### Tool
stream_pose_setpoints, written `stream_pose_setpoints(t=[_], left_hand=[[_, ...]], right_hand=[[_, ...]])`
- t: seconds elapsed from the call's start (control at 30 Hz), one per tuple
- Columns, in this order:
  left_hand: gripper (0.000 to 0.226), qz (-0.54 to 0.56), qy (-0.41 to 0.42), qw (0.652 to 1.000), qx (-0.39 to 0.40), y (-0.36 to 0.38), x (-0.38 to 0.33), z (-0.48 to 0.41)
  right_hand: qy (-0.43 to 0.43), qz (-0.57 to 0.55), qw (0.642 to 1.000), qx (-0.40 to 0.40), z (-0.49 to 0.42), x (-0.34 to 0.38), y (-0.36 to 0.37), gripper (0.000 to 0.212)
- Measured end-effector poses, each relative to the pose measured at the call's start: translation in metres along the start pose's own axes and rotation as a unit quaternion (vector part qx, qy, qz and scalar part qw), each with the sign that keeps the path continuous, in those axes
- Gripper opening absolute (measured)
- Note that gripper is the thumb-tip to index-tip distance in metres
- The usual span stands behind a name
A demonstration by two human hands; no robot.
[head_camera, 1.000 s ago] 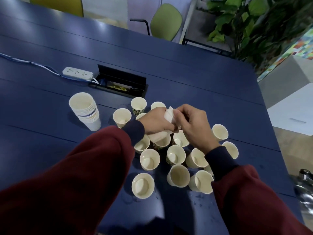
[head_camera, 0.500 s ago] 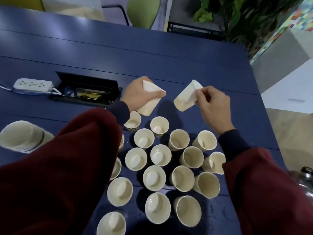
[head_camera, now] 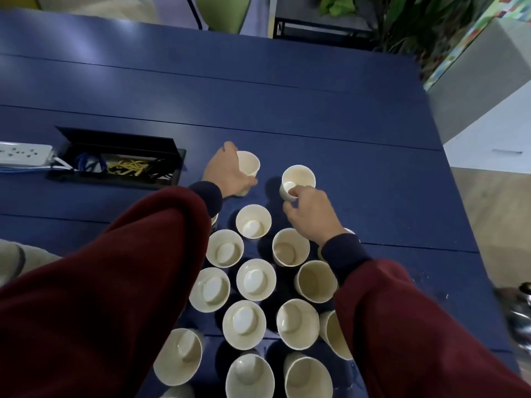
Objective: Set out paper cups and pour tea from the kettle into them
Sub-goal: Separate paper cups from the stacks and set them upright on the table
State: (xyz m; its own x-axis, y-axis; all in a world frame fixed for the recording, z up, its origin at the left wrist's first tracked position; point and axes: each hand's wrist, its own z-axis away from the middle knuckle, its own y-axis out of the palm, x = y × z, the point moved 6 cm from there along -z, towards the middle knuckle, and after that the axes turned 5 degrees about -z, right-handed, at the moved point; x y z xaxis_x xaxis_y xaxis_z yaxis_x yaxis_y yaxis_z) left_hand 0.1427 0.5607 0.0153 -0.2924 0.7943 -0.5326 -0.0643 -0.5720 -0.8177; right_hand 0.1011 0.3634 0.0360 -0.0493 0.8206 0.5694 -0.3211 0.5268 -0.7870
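1. Noting a cluster of paper cups (head_camera: 244, 324) standing upright on the near desk (head_camera: 416, 277), bottoms bare, no tea visible.
2. Finding the kettle (head_camera: 521, 317) at the right edge, untouched; judging pouring not begun.
3. Recording left hand (head_camera: 227, 173) wrapping round far-left cup (head_camera: 249, 165), right hand (head_camera: 311, 218) pinching far-right cup's (head_camera: 298, 176) wall, both cups empty, just beyond the cluster.

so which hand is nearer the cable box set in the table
Left. The left hand grips a paper cup a little right of the cable box; the right hand holds another cup farther right.
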Motion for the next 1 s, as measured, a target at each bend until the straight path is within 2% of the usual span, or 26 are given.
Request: stream_pose_setpoints(t=[0.13,0.23,0.43,0.53,0.7,1.0], left_hand=[[0.079,-0.014,-0.004,0.999,0.033,0.011,0.013,0.005],[0.088,-0.004,0.002,0.999,0.034,0.011,0.016,0.010],[0.091,0.040,0.016,0.999,-0.023,-0.018,0.016,0.029],[0.082,0.048,0.023,0.997,-0.062,-0.043,0.022,0.047],[0.067,0.101,0.025,0.987,-0.126,-0.088,0.049,0.093],[0.039,0.166,0.046,0.950,-0.262,-0.201,0.114,0.190]], right_hand=[[0.016,0.016,0.999,0.030,0.005,-0.001,0.010,0.014],[0.016,0.027,0.999,0.035,0.009,-0.002,0.011,0.025],[0.004,0.019,1.000,-0.024,0.023,0.015,-0.006,0.034],[-0.013,0.021,0.999,-0.045,0.035,0.036,-0.012,0.041],[-0.064,-0.004,0.995,-0.076,0.054,0.079,-0.009,0.035],[-0.195,-0.018,0.980,-0.024,0.088,0.191,0.047,0.036]])
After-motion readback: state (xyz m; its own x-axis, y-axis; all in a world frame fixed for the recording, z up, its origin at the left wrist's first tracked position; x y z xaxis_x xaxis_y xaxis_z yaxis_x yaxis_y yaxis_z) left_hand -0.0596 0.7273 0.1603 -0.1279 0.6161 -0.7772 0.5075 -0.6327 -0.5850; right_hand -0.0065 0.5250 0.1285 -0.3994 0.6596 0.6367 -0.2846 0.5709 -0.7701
